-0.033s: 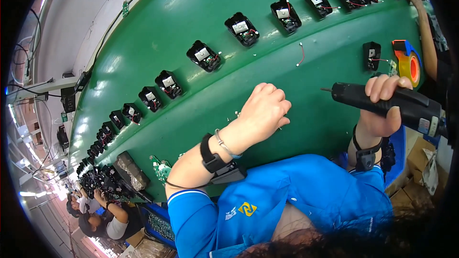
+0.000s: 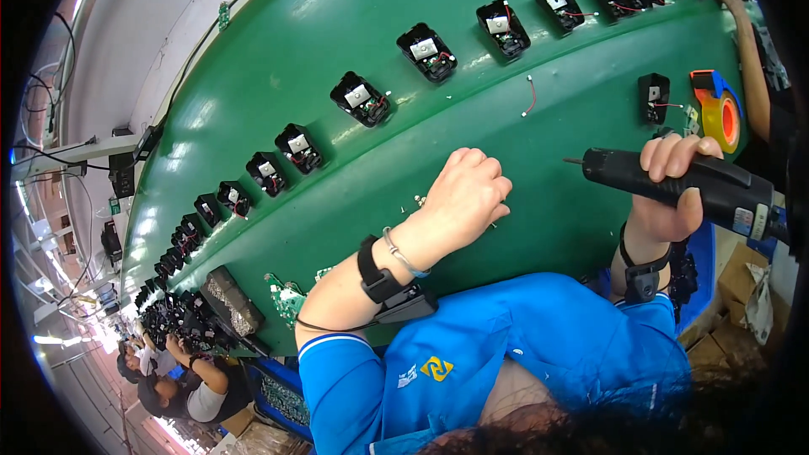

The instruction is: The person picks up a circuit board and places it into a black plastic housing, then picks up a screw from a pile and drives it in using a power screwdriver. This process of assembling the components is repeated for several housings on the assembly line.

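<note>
"What is in the grip?"

"The right hand is wrapped around a black electric screwdriver, fingers on its far side, thumb on the near; its bit points left, above the green bench."

"And the left hand?"

"Left of the screwdriver, apart from its bit, fingers curled; whether they hold anything, I cannot tell."

"And around them?"

"Just beyond the screwdriver, a lone black case and a blue-and-orange tape dispenser; farther out, a curving row of open black cases."

"Any change from the earlier frame?"

"Barely: the screwdriver shows slightly farther left, and both hands keep their pose."
</note>
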### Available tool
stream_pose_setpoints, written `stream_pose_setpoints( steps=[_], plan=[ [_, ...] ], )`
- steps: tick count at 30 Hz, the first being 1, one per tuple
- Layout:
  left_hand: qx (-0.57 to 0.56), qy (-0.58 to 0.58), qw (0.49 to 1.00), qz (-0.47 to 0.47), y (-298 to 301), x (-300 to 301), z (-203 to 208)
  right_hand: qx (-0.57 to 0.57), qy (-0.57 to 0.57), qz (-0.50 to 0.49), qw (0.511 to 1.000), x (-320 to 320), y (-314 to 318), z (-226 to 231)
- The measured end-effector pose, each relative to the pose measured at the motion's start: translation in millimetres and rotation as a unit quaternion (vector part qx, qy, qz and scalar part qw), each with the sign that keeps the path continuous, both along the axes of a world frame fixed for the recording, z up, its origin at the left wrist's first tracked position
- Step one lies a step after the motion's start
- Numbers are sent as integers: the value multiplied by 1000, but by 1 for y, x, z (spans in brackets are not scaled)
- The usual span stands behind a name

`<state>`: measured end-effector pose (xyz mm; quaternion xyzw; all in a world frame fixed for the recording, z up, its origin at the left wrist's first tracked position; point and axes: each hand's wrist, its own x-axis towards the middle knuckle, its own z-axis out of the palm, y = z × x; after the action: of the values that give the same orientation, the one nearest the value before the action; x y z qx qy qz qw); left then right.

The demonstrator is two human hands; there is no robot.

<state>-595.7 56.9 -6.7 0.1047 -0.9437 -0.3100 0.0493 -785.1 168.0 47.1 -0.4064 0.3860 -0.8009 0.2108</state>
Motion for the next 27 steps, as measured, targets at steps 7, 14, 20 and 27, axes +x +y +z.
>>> stream_pose_setpoints(
  steps=[7,14,20,27],
  plan=[
    [-70,-39,997,-21,5,-8,-8,-16,-34,9,999,-2,10,4],
    [645,118,723,216,9,-21,5,-125,-125,22,984,-10,8,27],
    [799,200,542,166,18,-29,-6,-182,-153,46,970,-6,-3,34],
    [802,190,547,150,20,-36,-6,-179,-147,70,970,-8,-4,33]
  ],
)
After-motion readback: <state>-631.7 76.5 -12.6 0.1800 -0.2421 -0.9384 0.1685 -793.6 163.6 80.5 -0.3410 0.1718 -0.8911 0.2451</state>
